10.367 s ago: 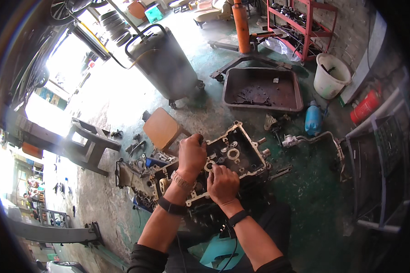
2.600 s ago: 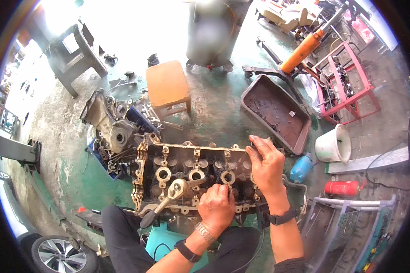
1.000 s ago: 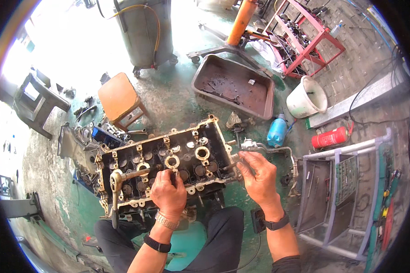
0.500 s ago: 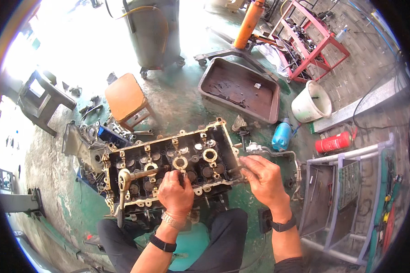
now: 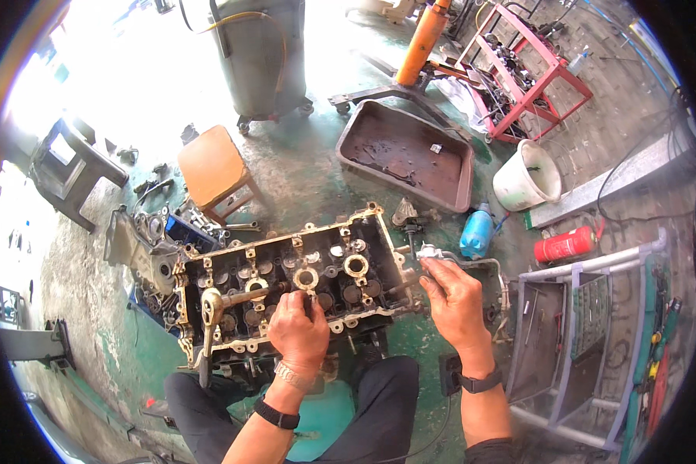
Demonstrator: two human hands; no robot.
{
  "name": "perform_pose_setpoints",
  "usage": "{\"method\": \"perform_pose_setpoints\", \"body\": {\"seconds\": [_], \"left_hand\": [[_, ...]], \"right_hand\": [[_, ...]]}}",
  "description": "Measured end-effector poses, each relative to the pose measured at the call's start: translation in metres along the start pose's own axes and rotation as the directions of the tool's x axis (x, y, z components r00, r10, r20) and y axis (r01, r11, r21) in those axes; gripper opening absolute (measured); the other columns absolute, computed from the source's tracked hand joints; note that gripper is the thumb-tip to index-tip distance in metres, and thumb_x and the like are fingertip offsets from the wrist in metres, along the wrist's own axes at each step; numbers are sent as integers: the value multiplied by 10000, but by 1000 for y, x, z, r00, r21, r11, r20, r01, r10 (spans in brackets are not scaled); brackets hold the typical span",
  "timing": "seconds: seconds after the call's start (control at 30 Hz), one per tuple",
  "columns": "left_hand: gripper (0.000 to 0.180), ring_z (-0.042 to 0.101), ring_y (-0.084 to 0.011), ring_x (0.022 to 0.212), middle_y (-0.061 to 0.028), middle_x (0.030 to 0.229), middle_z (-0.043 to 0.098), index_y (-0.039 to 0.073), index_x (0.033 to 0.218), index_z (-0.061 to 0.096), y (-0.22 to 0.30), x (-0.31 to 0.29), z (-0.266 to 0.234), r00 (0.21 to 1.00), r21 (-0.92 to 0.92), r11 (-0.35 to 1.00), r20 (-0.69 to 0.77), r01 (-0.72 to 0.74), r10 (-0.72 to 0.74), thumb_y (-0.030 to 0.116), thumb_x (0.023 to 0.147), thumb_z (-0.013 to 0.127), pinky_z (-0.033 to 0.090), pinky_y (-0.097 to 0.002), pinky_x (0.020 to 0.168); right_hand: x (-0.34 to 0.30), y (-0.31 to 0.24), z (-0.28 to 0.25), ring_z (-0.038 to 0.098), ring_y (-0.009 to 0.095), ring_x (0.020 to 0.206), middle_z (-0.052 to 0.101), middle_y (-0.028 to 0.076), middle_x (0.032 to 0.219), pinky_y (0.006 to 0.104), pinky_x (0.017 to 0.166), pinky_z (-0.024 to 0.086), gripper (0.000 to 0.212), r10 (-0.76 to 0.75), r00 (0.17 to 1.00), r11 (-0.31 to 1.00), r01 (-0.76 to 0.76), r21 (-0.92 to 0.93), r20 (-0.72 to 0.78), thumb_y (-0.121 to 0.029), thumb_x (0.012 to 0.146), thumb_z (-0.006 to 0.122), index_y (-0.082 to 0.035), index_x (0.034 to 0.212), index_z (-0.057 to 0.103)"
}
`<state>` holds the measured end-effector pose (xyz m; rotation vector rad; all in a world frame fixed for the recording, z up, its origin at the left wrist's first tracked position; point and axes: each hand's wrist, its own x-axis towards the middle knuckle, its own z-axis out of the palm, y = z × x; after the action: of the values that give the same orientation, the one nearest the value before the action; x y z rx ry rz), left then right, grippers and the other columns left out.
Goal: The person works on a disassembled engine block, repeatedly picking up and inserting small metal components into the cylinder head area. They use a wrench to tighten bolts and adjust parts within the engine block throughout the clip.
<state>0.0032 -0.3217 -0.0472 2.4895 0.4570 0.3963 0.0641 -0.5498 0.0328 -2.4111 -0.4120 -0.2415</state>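
An open engine cylinder head, with a dirty pale rim and rows of round bores, lies before my knees. A ratchet wrench lies across its left part, handle toward me, its extension bar reaching toward my left hand. My left hand is closed at the near middle of the cylinder head; its fingertips hide what they grip. My right hand hovers off the right end, fingers stretched out and thumb apart, holding nothing that shows. A blurred rod-like shape lies left of its fingers.
Loose engine parts and an orange-topped stool stand left. A brown tub is beyond, with a white bucket, blue bottle and red extinguisher farther right. A tool rack stands beside my right arm.
My right hand has shifted slightly right and away from the cylinder head's end, its fingers a little more spread. My left hand and the ratchet wrench stay in place.
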Motion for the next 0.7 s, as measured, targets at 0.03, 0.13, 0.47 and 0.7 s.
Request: {"method": "perform_pose_setpoints", "body": {"seconds": [0.03, 0.13, 0.47, 0.7], "left_hand": [[150, 632, -348, 784, -106, 866, 630, 67, 907, 628, 0, 0, -1, 1000, -5, 1000, 7, -4, 4, 169, 822, 699, 498, -451, 677], [141, 629, -352, 783, -110, 865, 630, 62, 907, 629, 1, 1, -1, 1000, -9, 1000, 30, 5, -5, 150, 820, 697, 497, -451, 680], [135, 633, -359, 791, -126, 871, 639, 45, 909, 633, 3, 1, -2, 1000, -16, 1000, 4, -12, 12, 149, 838, 680, 496, -452, 682], [130, 633, -362, 800, -134, 877, 640, 45, 907, 628, 0, 0, 0, 1000, -11, 1000, 5, -19, 19, 150, 845, 675, 499, -451, 694]], "right_hand": [[0, 1, 0, 678, 362, 963, 702, 188, 1070, 410, 847, 555, 264, 8, 1000, 1000, -8, 26, -1, -41, 855, 694, -1, 1116, 696], [-1, 5, -1, 675, 368, 974, 698, 193, 1085, 413, 857, 553, 271, 15, 1000, 1000, -15, 22, -8, -32, 864, 679, -3, 1133, 689], [-3, 11, -1, 678, 372, 956, 697, 195, 1072, 418, 841, 560, 263, -13, 999, 1000, 13, 17, -37, -42, 867, 682, -5, 1127, 691], [-3, 8, -1, 688, 356, 948, 707, 187, 1043, 397, 833, 558, 247, -9, 998, 999, 12, 53, -57, -14, 845, 705, 3, 1091, 700]]}}
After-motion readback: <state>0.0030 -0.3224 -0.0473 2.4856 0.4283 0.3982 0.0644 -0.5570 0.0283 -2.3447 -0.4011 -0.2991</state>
